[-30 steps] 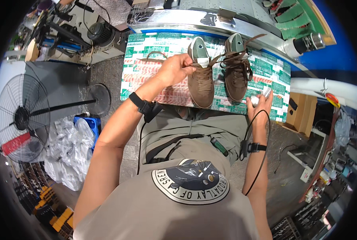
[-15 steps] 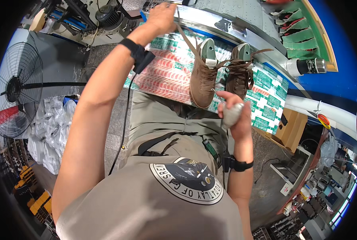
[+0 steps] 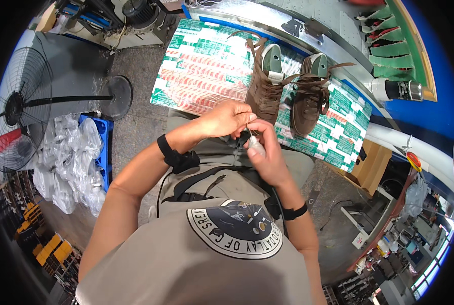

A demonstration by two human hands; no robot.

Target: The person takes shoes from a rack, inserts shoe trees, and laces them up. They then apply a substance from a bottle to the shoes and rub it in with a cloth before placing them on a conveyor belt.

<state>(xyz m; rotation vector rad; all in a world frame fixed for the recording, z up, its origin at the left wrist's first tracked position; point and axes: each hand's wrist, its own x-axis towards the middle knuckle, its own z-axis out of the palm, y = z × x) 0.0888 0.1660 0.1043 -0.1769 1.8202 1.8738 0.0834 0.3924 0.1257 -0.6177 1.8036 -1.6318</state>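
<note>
Brown shoes (image 3: 264, 99) are standing on the taped surface (image 3: 199, 56) just beyond our right hand (image 3: 270, 155), which is gripping a pale-handled tool (image 3: 256, 145). Our left hand (image 3: 228, 120) is bunching by its slim end; holding what, we cannot tell. We are seemingly working that end, which is calling for steady, close fingerwork next.

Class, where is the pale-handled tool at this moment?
In the head view, the tool is in the right hand, beside the left hand and just below the left-side shoe.

Brown shoes (image 3: 306, 111), fingers (image 3: 270, 138) around pale handle (image 3: 256, 146)
</note>
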